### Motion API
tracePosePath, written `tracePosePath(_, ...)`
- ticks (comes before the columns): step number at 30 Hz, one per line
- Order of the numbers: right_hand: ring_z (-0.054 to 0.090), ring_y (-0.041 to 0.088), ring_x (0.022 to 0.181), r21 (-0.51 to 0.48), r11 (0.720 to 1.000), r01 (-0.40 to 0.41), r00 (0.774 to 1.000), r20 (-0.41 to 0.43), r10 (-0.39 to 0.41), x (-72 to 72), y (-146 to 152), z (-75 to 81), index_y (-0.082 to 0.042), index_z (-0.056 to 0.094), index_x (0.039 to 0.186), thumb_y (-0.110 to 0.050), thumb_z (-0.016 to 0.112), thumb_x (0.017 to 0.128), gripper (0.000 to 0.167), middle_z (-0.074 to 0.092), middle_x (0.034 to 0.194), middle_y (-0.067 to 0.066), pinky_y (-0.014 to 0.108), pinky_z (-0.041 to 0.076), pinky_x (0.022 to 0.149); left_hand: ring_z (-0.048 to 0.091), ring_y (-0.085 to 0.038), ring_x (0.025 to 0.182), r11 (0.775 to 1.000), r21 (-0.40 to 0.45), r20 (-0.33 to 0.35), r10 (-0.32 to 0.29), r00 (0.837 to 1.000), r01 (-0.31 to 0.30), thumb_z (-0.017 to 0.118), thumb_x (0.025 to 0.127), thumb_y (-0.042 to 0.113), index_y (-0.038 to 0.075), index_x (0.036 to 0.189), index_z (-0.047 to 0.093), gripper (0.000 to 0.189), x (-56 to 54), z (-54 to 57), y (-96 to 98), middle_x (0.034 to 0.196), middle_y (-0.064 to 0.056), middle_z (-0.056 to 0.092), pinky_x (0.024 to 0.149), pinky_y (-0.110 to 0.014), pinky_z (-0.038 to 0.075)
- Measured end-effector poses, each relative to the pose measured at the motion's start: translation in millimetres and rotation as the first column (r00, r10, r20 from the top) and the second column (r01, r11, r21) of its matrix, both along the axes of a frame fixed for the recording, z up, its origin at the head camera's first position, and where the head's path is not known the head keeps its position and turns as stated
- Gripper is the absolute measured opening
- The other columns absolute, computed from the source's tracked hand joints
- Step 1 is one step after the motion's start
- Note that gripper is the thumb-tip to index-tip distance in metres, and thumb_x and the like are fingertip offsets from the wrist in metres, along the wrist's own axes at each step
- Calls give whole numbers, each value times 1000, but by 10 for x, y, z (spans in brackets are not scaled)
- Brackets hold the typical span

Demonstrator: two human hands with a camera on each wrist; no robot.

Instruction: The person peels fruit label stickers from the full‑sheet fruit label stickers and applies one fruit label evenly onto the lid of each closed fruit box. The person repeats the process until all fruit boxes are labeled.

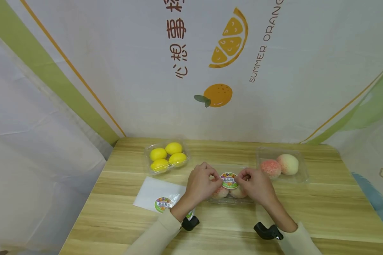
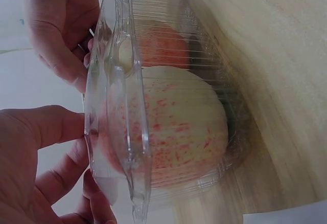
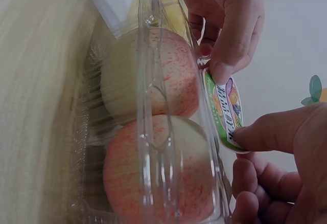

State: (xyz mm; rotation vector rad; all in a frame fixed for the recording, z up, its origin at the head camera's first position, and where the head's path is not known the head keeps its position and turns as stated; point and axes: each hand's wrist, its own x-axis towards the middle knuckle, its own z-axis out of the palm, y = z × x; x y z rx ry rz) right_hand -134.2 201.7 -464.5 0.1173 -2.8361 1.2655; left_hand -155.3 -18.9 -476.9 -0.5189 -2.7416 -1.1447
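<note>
A round fruit sticker (image 1: 228, 180) with a green and colourful print lies right at the lid of a clear plastic clamshell box (image 1: 231, 201). Inside the closed box are two peaches (image 3: 158, 170), pale with red flecks. My left hand (image 1: 201, 183) pinches the sticker's left edge between thumb and fingers. On the opposite edge, my right hand (image 1: 257, 186) holds it the same way, its thumb (image 3: 276, 129) flat on the printed face in the right wrist view. The left wrist view shows the left fingers (image 2: 51, 124) against the lid, with the sticker's print hidden there.
Behind to the left stands a clear box of several lemons (image 1: 168, 156). An open-looking clear tray with two more peaches (image 1: 288, 164) is at the back right. A white backing sheet (image 1: 148, 196) with further stickers lies left, partly under my left forearm. A printed curtain (image 1: 140, 71) hangs behind the table.
</note>
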Motion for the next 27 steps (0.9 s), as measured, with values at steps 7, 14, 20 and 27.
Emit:
tracePosePath(7,56,14,60,28,1000,11,1000,-9,-11,0,-15,-15,-8,74,87,-14,82,96,14,66,71,-2,29,44,53,59,-18,84,999,-37,-33,11,999,-13,86,82,19,23,67,73,19,-6,-16,10,90,5,68,73,-33,45)
tracePosePath(14,57,12,60,39,999,3,1000,-25,-2,4,-16,-7,-9,75,86,-15,85,96,15,67,71,-3,29,45,54,57,-17,83,998,-58,-34,10,999,-12,87,81,20,24,66,71,22,-8,-15,16,91,5,68,71,-30,43)
tracePosePath(20,57,12,63,57,998,-5,999,-50,7,-7,-14,-26,-10,74,86,-15,87,94,16,67,73,-4,29,46,57,58,-18,84,998,-64,-54,12,998,-15,88,80,19,23,66,72,21,-3,-2,21,90,4,67,71,-31,44)
tracePosePath(27,57,12,62,92,996,-4,997,-70,11,-18,-16,-55,-11,74,84,-16,88,92,17,66,72,-4,31,46,56,59,-19,87,998,-63,-38,21,999,-23,90,79,19,22,69,71,22,13,15,22,93,4,67,75,-33,46)
